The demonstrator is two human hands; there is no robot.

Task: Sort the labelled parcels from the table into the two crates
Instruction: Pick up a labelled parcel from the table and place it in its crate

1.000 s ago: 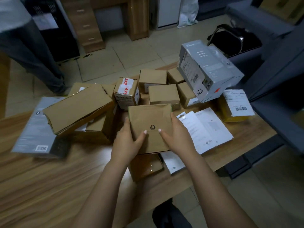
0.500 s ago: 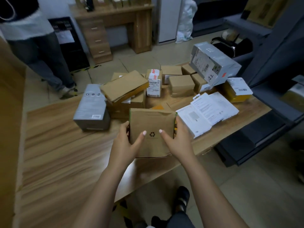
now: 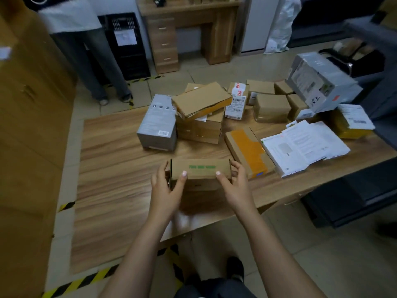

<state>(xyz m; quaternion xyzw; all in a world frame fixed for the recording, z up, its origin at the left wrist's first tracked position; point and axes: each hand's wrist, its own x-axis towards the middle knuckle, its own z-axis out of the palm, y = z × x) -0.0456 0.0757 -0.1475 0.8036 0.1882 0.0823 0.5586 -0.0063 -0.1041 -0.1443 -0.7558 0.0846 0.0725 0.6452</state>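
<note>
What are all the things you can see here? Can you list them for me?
Held box: one, brown with green print, between both hands above the table's near edge.
Table: one, wood grain, centre.
Grey box: one, standing left of the pile.
Brown boxes: several, stacked mid-table.
Flat box: one, brown with orange tape, right of the held box.
White sheets: a few, right side.
Big grey box: one, tilted on the far right boxes.
Yellow parcel: one, white label, right edge.
Black crate: one, on the floor behind.
Wooden desk: one, by the wall.
Another person's legs: grey trousers, far left.
Left hand: on the box's left end.
Right hand: on its right end.
</note>
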